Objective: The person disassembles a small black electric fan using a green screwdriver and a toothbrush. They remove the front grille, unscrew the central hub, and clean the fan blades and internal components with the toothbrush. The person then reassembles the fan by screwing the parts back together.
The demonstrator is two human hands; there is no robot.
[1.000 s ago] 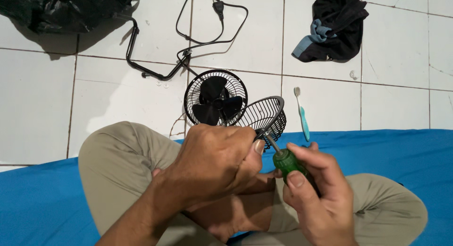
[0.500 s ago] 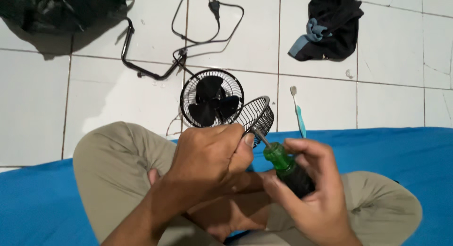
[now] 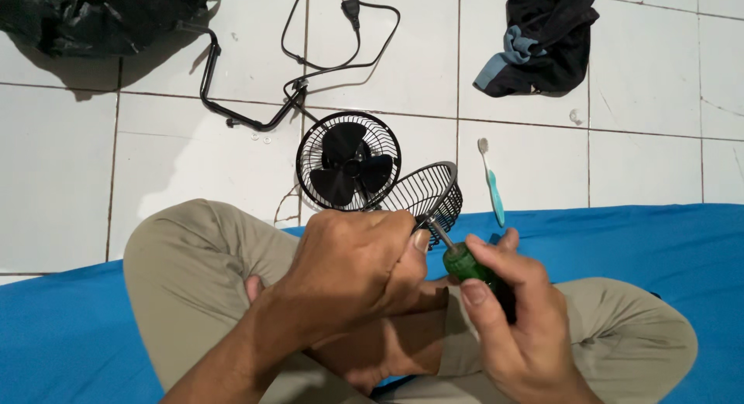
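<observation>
Over lap, both hands unmoved: left hand (image 3: 353, 268) apparently gripping grille (image 3: 431, 195), right hand (image 3: 515, 319) clasping screwdriver (image 3: 463, 261).

1. The floor (image 3: 643, 152) is laid with large, glossy white tiles, separated by thin dark grout lines.
2. A blue mat (image 3: 674, 241) covers the floor across the bottom of the view, from 8 o'clock round to 4 o'clock; its upper edge meets the tiles.
3. At 11 o'clock, a crumpled black plastic bag (image 3: 93, 17) lies on the tiles and casts a soft shadow beneath it.
4. At 1 o'clock, a bundle of dark cloth (image 3: 546, 36) with a pale blue patch lies on the tiles.
5. The light is bright and even, leaving faint sheen on the tiles.
6. No walls, windows or furniture fall within view.
</observation>
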